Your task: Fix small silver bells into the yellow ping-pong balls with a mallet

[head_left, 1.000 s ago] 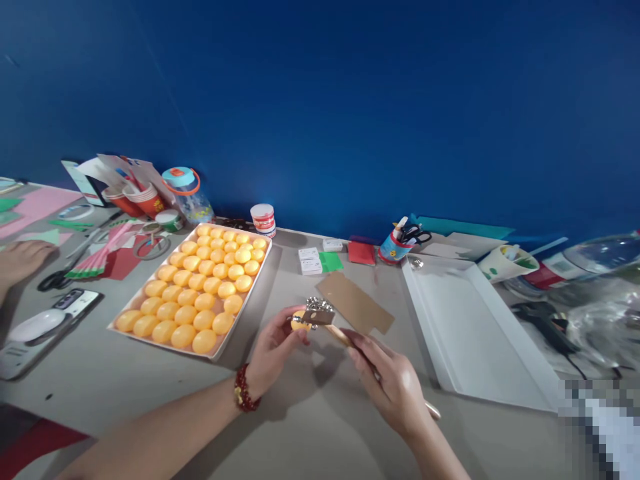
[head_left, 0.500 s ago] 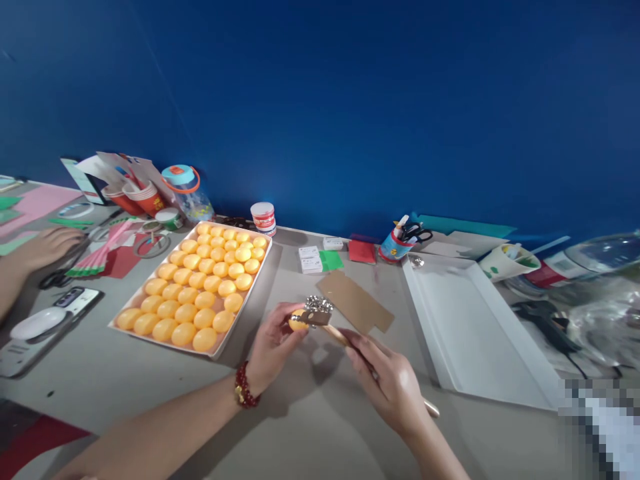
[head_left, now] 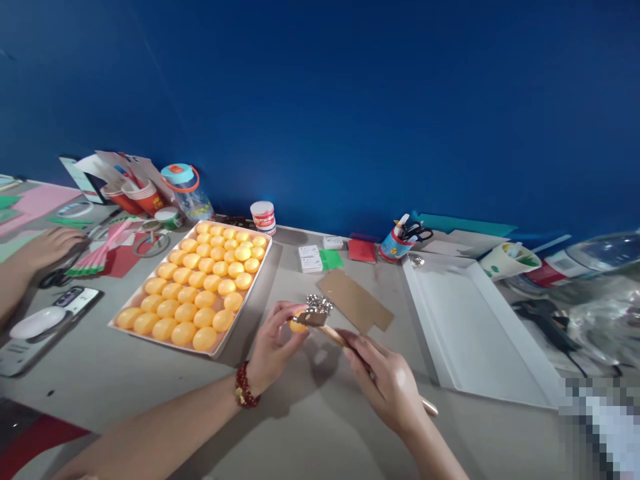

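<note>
My left hand (head_left: 275, 340) pinches an orange ping-pong ball (head_left: 297, 325) between thumb and fingers, above the table. In my right hand (head_left: 387, 380) is a wooden-handled tool (head_left: 335, 335), held by its long pale handle. Its dark metal head overlaps the ball's upper side; whether they touch is hard to tell. A small heap of shiny silver pieces (head_left: 319, 304) lies just behind the tool's head, too small to name surely. To the left, a shallow box (head_left: 216, 350) holds rows of similar orange balls.
A brown cardboard piece (head_left: 355, 300) lies behind my hands. At right are a white tray (head_left: 480, 333), a pen cup (head_left: 395, 247) and a black glue gun (head_left: 545, 327). Small white boxes (head_left: 311, 260) stand at the back. Another person's hand (head_left: 55, 247) rests at far left.
The tool's head has shifted slightly left and tilted over the ball. Both hands stay nearly in place, their grips unchanged.
</note>
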`<move>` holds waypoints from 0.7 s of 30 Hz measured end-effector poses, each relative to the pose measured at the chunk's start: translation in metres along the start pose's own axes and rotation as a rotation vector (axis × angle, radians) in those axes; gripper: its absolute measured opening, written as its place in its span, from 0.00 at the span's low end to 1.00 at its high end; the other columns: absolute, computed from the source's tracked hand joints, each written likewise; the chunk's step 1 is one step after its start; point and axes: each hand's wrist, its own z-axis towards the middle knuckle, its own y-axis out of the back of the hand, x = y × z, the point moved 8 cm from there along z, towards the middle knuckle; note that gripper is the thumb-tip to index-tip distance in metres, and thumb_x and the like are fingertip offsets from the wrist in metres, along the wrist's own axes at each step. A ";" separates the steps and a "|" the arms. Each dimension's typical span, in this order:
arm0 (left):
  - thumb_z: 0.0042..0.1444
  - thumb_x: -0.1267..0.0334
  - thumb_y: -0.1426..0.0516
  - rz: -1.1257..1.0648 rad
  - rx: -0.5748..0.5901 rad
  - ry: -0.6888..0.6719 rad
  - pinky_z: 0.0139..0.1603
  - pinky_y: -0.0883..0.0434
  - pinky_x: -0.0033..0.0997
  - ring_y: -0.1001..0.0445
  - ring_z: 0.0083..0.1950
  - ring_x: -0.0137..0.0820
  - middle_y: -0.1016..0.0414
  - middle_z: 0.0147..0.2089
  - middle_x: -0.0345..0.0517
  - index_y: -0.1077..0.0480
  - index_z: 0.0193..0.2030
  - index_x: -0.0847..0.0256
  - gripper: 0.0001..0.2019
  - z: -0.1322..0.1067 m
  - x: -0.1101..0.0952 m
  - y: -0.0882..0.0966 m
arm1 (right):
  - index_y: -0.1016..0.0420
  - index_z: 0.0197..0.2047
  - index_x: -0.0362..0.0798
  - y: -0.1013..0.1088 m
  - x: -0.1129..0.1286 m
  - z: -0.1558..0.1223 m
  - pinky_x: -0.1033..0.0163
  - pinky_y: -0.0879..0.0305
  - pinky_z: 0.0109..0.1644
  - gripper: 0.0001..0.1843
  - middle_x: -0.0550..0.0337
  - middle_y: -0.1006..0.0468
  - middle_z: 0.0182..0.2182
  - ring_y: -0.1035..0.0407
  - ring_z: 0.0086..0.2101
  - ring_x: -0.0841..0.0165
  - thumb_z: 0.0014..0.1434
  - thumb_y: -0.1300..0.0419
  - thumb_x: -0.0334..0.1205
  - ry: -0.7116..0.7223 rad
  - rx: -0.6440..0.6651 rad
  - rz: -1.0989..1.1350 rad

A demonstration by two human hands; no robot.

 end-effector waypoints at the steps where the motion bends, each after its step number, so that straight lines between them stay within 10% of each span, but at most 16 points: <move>1: 0.56 0.65 0.38 0.005 0.002 -0.007 0.57 0.33 0.41 0.31 0.54 0.42 0.30 0.49 0.51 0.24 0.51 0.55 0.15 0.000 0.000 0.000 | 0.30 0.55 0.49 -0.001 0.000 0.000 0.65 0.28 0.37 0.15 0.54 0.19 0.39 0.22 0.35 0.65 0.68 0.51 0.36 -0.001 0.003 -0.006; 21: 0.55 0.62 0.36 -0.231 -0.016 0.135 0.49 0.30 0.31 0.28 0.48 0.36 0.25 0.49 0.49 0.25 0.50 0.58 0.16 0.000 0.010 -0.001 | 0.30 0.55 0.50 0.000 -0.011 -0.001 0.65 0.29 0.38 0.16 0.53 0.19 0.40 0.23 0.35 0.65 0.68 0.51 0.36 -0.058 -0.034 0.035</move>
